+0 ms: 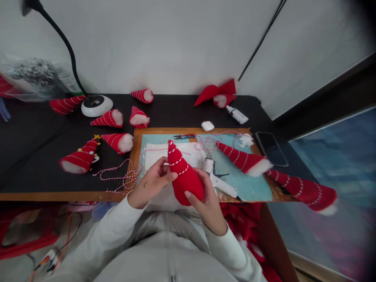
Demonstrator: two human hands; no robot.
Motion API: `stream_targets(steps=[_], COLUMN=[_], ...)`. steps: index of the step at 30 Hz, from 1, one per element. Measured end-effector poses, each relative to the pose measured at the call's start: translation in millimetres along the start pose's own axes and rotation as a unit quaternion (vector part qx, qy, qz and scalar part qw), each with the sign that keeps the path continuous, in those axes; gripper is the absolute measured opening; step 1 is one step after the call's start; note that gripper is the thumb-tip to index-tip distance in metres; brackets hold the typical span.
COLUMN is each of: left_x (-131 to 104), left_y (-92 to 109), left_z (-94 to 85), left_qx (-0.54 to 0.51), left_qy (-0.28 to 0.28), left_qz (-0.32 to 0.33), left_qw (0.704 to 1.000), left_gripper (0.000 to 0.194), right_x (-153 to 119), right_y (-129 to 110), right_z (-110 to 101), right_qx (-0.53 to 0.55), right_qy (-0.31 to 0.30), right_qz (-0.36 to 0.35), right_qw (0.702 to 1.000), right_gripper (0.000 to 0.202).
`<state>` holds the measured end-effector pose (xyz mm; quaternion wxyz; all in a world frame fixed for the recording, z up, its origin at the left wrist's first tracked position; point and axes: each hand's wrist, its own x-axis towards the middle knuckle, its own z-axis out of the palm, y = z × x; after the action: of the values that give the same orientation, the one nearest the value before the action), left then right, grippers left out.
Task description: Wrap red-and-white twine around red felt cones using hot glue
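Head view: gripping red cone in both hands, over near edge of blue mat. Pinching flank with left hand, thumb on front by lowest string turn; cupping wide end with right hand, thumb across front. Both grips closed around the cone, nothing else visible in either. Probably cupped at base for steadiness, wound face up for a clear look. Position of cone: between the two hands, tip toward far edge of mat; wound upper part clear of right grip, plain lower part within it. On right half of mat: glue gun, likely for quick reach, plus second cone. At far edge of mat: snips, likely parked aside. Left of mat and over its edge: loose striped string; cannot tell any join to cone. Past right edge of mat: phone.
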<state>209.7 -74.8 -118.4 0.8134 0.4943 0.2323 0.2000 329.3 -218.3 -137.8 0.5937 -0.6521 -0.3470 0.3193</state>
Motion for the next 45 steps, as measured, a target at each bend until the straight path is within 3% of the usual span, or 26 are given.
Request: stream_targets(steps=[7,12,15,18,20,23,25,28,32,38,43,45], left_x=[-5.1,-9.3,-7.8,-5.2,-3.9,-2.4,-2.0,-2.8,-4.5,-5.0,-6.7,-6.6], left_y=[7.6,13.8,10.1,7.0,6.6,7.3,7.6,6.8,2.9,-1.3,1.9,2.0], left_z=[1.4,3.6,3.4,5.0,7.4,11.1,11.8,8.5,-1.8,-10.5,-5.6,-4.4], left_qx=[0.011,0.023,0.012,0.012,0.014,0.006,0.0,0.002,0.039,0.054,0.024,0.022], left_qy=[-0.057,-0.104,-0.07,-0.003,0.026,0.035,0.032,0.019,0.01,0.002,-0.055,-0.046], left_qz=[-0.004,-0.02,-0.013,0.01,0.012,-0.001,-0.004,-0.007,-0.021,-0.033,-0.066,-0.065], left_qw=[0.998,0.994,0.997,1.0,0.999,0.999,0.999,1.0,0.999,0.998,0.996,0.997], left_gripper=[0.054,0.045,0.042,0.043,0.047,0.05,0.049,0.049,0.048,0.053,0.06,0.057], right_x=[-7.1,-3.9,-3.6,-6.0,-6.6,-3.8,0.1,5.4,6.8,6.6,12.7,13.3], right_y=[2.9,7.9,8.6,6.3,4.1,1.0,-0.6,0.0,9.8,13.8,9.8,11.4], right_z=[-5.3,5.4,9.1,8.1,8.0,11.8,14.3,12.8,4.8,3.8,8.5,10.2], right_qx=[0.188,0.236,0.176,0.045,-0.053,-0.146,-0.15,-0.086,0.047,0.222,0.264,0.232], right_qy=[-0.047,-0.04,0.021,0.084,0.059,0.034,0.049,0.046,0.013,-0.012,-0.076,-0.074], right_qz=[0.095,0.076,0.044,-0.053,-0.093,-0.076,-0.051,-0.026,0.025,0.098,0.117,0.109], right_qw=[0.976,0.968,0.983,0.994,0.993,0.986,0.986,0.995,0.999,0.97,0.955,0.964], right_gripper=[0.059,0.054,0.044,0.042,0.053,0.081,0.08,0.063,0.056,0.057,0.05,0.047])
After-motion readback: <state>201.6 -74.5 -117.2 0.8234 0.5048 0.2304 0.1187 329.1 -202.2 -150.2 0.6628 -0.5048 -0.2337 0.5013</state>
